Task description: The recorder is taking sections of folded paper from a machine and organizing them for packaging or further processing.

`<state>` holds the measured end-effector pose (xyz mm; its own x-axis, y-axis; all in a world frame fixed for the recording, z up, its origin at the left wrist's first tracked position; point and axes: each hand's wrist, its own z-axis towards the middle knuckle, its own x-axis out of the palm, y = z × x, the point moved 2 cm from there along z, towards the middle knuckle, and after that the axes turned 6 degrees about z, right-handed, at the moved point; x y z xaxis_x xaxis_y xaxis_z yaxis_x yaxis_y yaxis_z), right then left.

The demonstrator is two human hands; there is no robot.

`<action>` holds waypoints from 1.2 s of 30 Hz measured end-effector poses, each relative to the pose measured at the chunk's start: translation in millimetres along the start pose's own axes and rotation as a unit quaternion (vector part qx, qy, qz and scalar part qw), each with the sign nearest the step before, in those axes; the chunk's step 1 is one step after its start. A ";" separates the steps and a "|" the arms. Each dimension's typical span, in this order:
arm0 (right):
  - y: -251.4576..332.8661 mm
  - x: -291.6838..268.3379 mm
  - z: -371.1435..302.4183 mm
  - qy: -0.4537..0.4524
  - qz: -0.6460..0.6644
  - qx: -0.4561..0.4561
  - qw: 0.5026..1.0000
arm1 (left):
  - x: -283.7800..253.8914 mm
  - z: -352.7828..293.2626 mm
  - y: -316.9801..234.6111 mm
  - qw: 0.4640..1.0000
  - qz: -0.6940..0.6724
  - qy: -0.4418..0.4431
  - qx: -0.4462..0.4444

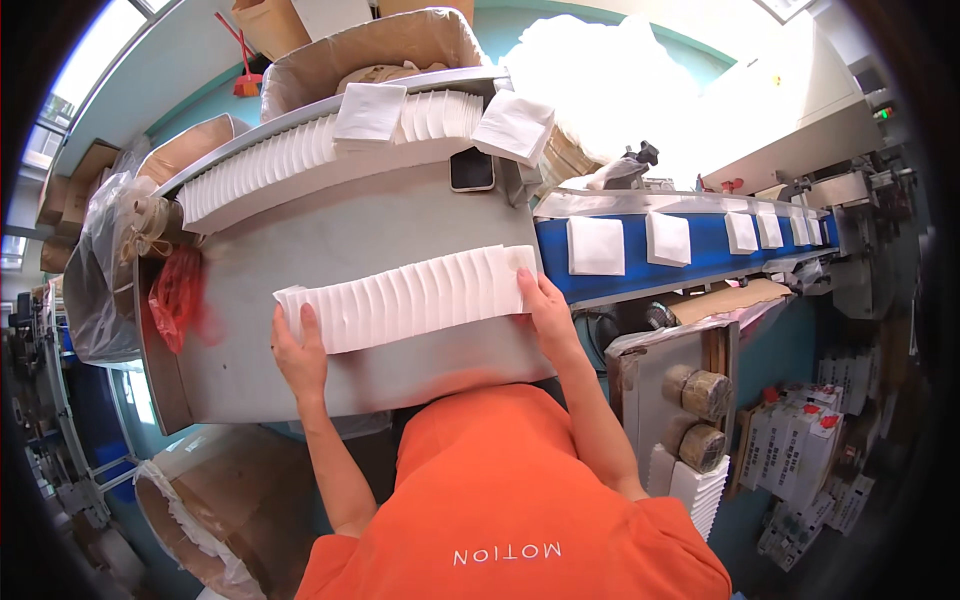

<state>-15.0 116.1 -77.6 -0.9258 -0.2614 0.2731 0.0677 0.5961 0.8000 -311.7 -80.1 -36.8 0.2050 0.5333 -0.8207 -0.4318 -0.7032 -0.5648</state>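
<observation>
Left hand (300,352): clamped on the left end of the row of folded white napkins (410,300), thumb on the near side, fingers around the end.
Right hand (550,315): clamped on the right end, thumb against the last napkin.
Span of grip: full length of the row, one hand per end, well apart from each other.
Row position: over the near half of the steel table (350,215), right end by the table's right edge; cannot tell whether resting or lifted.
Room for moving: broad strip of steel on the far side; narrower strip toward the near edge and orange shirt (490,480); leftward span as far as the red plastic bag (175,300); little margin at right.
Row texture: soft matte paper, ribbed by close-set folds, slightly bowed.
Table surface: dull grey metal, faintly reflecting orange, raised lip at left.
Far edge: curved rear row of napkins (262,180), ribbed alike, with two flat square napkin stacks laid on top; dark-screened phone (472,170) just beside.
Right of table: smooth blue conveyor belt (636,238) carrying spaced square white stacks.
Beyond far edge: plastic-lined cardboard box (320,80).
Lower left: large round-mouthed cardboard container (230,490), thin plastic at the rim.
</observation>
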 end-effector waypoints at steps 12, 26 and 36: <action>10.3 10.6 -7.3 -0.063 -0.254 -0.141 0.955 | 7.1 -0.3 -3.5 1.000 0.011 0.018 0.017; 11.6 -10.0 0.3 -0.068 -0.007 -0.060 0.996 | 12.2 -2.2 -10.7 0.999 -0.001 0.019 0.037; -13.6 -31.1 -12.3 0.020 -0.004 0.078 0.997 | 11.8 -4.9 -13.8 1.000 -0.009 0.007 0.019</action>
<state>17.5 106.7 -90.4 -0.9101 -0.2949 0.2912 -0.0010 0.7041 0.7101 -299.1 -66.4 -39.1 0.2260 0.5384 -0.8118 -0.4610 -0.6751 -0.5760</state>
